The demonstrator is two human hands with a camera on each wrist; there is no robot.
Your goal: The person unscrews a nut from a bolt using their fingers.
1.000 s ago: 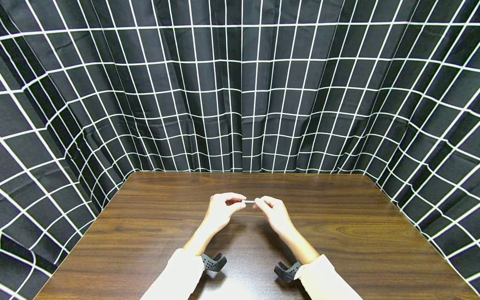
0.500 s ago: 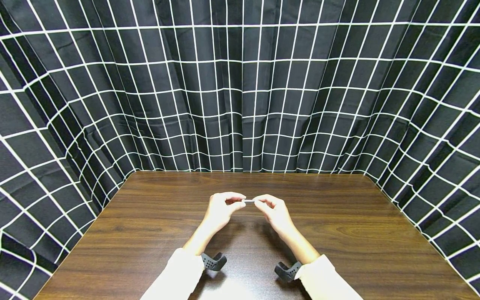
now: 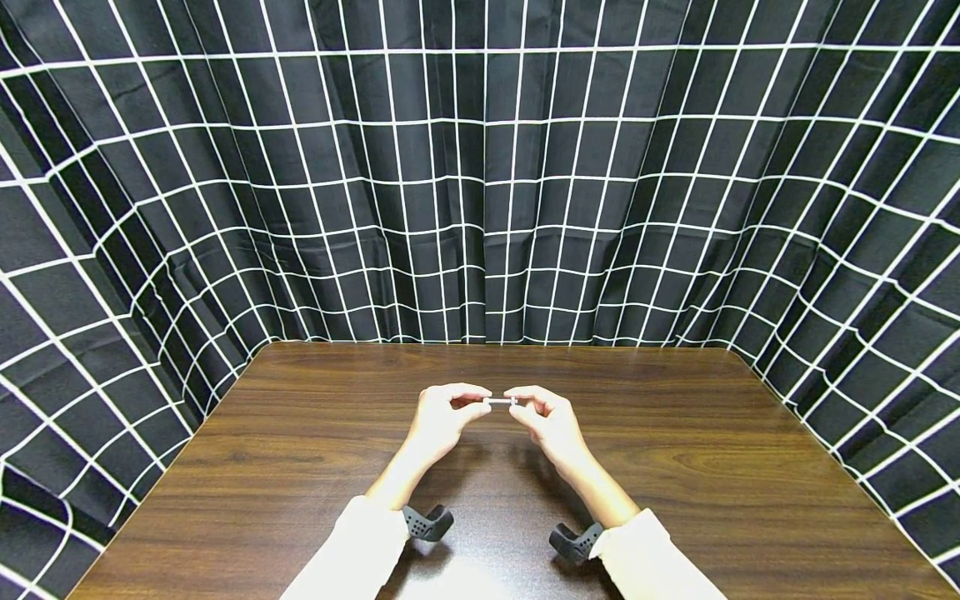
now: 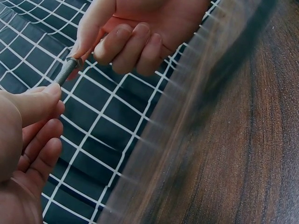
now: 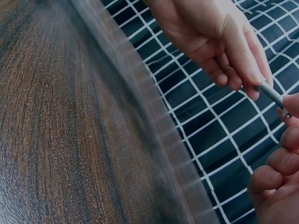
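A grey threaded bolt point(image 4: 64, 73) is held level above the table between the two hands. My left hand point(image 3: 441, 421) pinches one end of it between thumb and fingers, which hide that end. Near the other end sits a small metal nut point(image 4: 74, 60). The thumb and index finger of my right hand point(image 3: 551, 423) are at this nut, one on either side, while its other fingers curl loosely below. From the right wrist, the bare shank point(image 5: 271, 94) and part of the nut point(image 5: 285, 113) show beside the right thumb.
Under the hands lies a brown wood-grain table point(image 3: 315, 467). A black curtain with a white grid point(image 3: 480, 208) surrounds its back and sides. Each wrist wears a dark grey strap mount point(image 3: 429, 525), next to the white sleeves point(image 3: 352, 546).
My right thumb and index finger have shifted against each other, the index finger sliding left and away. More of the bolt's right end and the nut shows. The left hand keeps its place.
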